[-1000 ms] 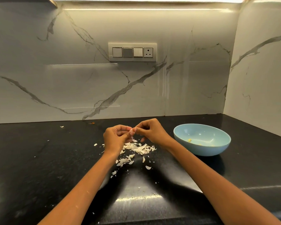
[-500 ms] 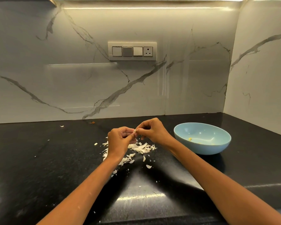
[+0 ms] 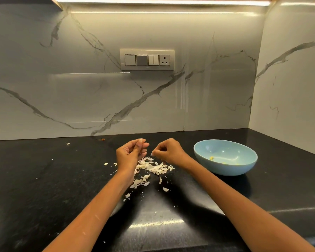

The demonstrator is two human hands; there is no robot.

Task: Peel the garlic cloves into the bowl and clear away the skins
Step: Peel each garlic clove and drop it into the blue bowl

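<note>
My left hand is curled, thumb and fingertips pinching a small pale garlic clove, mostly hidden by the fingers. A short gap to its right, my right hand pinches a thin scrap of garlic skin at its fingertips. Both hands hover over a loose pile of white garlic skins on the black counter. A light blue bowl stands to the right of my right hand, with small yellowish garlic pieces on its bottom.
The black stone counter runs to a marble wall with a switch panel. A second marble wall closes the right side. Stray skin flakes lie nearer me, and one lies by the back wall.
My hands were pressed together at the fingertips; now they have pulled apart, the left lifting slightly left with the clove, the right holding a torn-off scrap of skin.
</note>
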